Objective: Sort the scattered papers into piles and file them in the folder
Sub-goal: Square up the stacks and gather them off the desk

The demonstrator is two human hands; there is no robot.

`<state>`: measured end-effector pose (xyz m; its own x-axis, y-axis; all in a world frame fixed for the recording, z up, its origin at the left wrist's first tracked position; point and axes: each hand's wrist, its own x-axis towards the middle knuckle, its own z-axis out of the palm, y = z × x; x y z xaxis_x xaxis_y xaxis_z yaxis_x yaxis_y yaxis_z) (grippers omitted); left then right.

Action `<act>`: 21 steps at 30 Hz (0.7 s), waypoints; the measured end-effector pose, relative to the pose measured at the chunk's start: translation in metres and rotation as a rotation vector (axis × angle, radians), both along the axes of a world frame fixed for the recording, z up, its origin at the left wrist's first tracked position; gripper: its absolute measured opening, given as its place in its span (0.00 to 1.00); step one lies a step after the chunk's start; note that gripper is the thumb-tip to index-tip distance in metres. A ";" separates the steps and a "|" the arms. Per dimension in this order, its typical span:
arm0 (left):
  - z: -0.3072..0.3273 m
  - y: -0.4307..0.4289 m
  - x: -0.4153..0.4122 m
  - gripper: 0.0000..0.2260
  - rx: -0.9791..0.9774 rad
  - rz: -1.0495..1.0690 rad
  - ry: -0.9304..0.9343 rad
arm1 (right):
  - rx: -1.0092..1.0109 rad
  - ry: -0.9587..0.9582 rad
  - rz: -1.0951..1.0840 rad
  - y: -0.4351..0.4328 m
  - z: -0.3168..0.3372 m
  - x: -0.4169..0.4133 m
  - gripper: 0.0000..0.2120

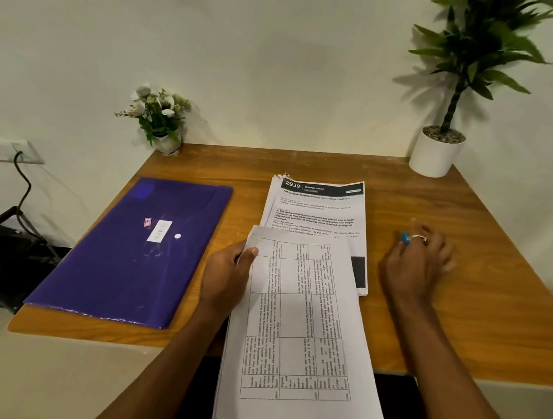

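Nearest the lens, a stack of table-printed sheets [302, 333] is held at lower centre, its near half projecting past the front edge of the table [479, 318] and its far end lapping over a second pile [316, 210], headed 2939, which lies flat at centre frame. The stack is gripped along its left edge only by the left hand [226, 276], thumb on top and fingers beneath; the sheets are seen to be fanned at the near corners. The right hand [417, 263] is held apart at centre right, low over the table, fingers loosely curled, beside a small blue object [404, 238]; blur prevents it being told whether that object is pinched or merely touched. The purple folder [133, 248] lies closed and flat at centre left, apart from both piles. Risks are judged as follows. With one-sided support and much overhang, lower sheets could slide out and drop off the table front. Should the stack be set down where it overlaps, the two piles could be mixed and the sorting undone. The folder has not been opened, so filing with one hand occupied could crease the sheets at its mouth. The blue object, if loose, could be knocked off the table.
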<state>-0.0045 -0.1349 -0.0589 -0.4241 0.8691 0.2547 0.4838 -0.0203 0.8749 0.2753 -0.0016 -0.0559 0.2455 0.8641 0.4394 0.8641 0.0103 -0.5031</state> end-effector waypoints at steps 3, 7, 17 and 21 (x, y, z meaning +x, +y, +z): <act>0.002 -0.002 -0.003 0.07 0.036 0.066 -0.088 | 0.012 0.378 0.328 -0.031 0.009 -0.016 0.19; 0.023 0.009 -0.011 0.11 0.068 0.080 -0.168 | -0.396 0.665 0.578 -0.066 0.038 -0.035 0.22; 0.071 0.087 -0.008 0.22 -0.157 -0.022 -0.300 | -0.593 0.795 0.425 -0.016 0.069 -0.029 0.17; 0.039 0.092 -0.007 0.25 -0.301 -0.009 -0.063 | -0.564 0.509 0.372 0.027 0.059 -0.039 0.19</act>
